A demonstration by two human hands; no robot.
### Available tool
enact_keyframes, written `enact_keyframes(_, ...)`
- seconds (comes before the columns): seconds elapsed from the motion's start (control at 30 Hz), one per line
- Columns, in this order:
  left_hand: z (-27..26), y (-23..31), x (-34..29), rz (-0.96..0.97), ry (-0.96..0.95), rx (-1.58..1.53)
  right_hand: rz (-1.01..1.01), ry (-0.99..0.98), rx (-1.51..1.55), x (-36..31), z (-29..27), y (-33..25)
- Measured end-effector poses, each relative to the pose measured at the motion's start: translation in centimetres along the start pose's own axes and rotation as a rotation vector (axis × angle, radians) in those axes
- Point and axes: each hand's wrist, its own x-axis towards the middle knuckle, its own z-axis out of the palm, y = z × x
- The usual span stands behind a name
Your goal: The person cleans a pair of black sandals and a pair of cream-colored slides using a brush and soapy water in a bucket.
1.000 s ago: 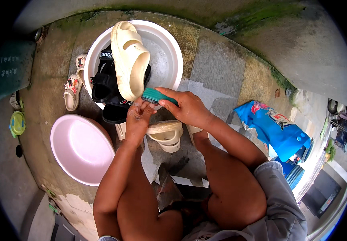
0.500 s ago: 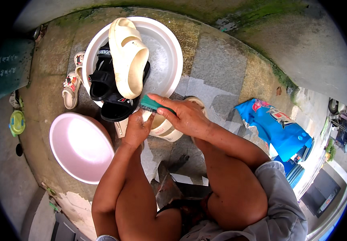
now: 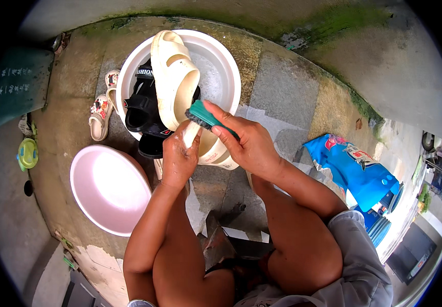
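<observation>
My right hand (image 3: 249,146) grips a green scrubbing brush (image 3: 208,115), its dark bristles against a pale strap (image 3: 191,134). My left hand (image 3: 178,153) is closed round that strap, which seems to belong to a cream clog (image 3: 220,155) partly hidden behind my hands. Just beyond, another cream clog (image 3: 181,84) leans on black sandals (image 3: 144,105) in a white basin (image 3: 235,77). One sandal hangs over the near rim.
A pink basin (image 3: 109,189) is tilted at the left. Behind it stand small decorated clogs (image 3: 99,117). A blue bag (image 3: 356,171) lies at the right, beside blue plastic ware (image 3: 379,230). A mossy wall (image 3: 333,36) borders the far side of the paving.
The brush has shifted slightly up and right along the strap, and both hands have risen a little. The whole view has moved slightly, with the basins now further right.
</observation>
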Motion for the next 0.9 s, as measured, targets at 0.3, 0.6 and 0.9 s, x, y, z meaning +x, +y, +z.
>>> enact_keyframes(0.3, 0.4, 0.7, 0.1, -0.045, 0.142, -0.133, -0.109, 0.103, 0.026, 0.3, 0.8, 0.8)
enact_keyframes(0.6, 0.9, 0.1, -0.5, 0.110, 0.091, -0.072, 0.000, -0.016, -0.108, 0.6, -0.7, 0.8)
enact_keyframes(0.9, 0.1, 0.1, -0.2, -0.046, 0.041, -0.082, -0.233, 0.014, -0.315, 0.6, -0.4, -2.0)
